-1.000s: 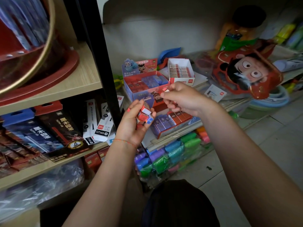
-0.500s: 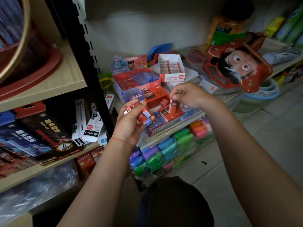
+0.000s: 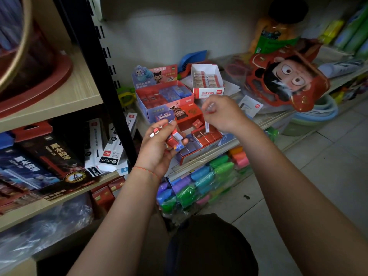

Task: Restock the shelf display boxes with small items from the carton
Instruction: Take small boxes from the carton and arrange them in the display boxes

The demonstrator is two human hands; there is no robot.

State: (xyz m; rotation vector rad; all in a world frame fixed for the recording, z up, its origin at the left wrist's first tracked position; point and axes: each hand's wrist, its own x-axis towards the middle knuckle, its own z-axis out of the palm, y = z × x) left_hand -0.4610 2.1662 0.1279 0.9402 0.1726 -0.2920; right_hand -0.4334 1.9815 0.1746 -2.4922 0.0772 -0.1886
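Observation:
My left hand (image 3: 159, 145) grips a small bunch of red, white and blue erasers (image 3: 175, 139) in front of the shelf. Just right of it sits a red display box (image 3: 188, 115) with rows of red and purple erasers. One eraser (image 3: 207, 127) stands upright in that box, right under my right hand (image 3: 225, 114). Its fingers are blurred and loosely curled above the eraser, with nothing seen between them. Behind are a blue-and-red display box (image 3: 165, 96) and a white eraser box (image 3: 208, 81), both holding erasers.
A black shelf upright (image 3: 99, 76) stands left of the boxes, with pencil packs (image 3: 49, 156) on the wooden shelf beyond it. Bagged coloured clay (image 3: 199, 182) lies under the display shelf. A red cartoon-face cutout (image 3: 286, 76) and stacked basins (image 3: 318, 112) are to the right, above tiled floor.
My right hand set an eraser upright into the red display box and its fingers have lifted off it. My left hand keeps hold of its bunch.

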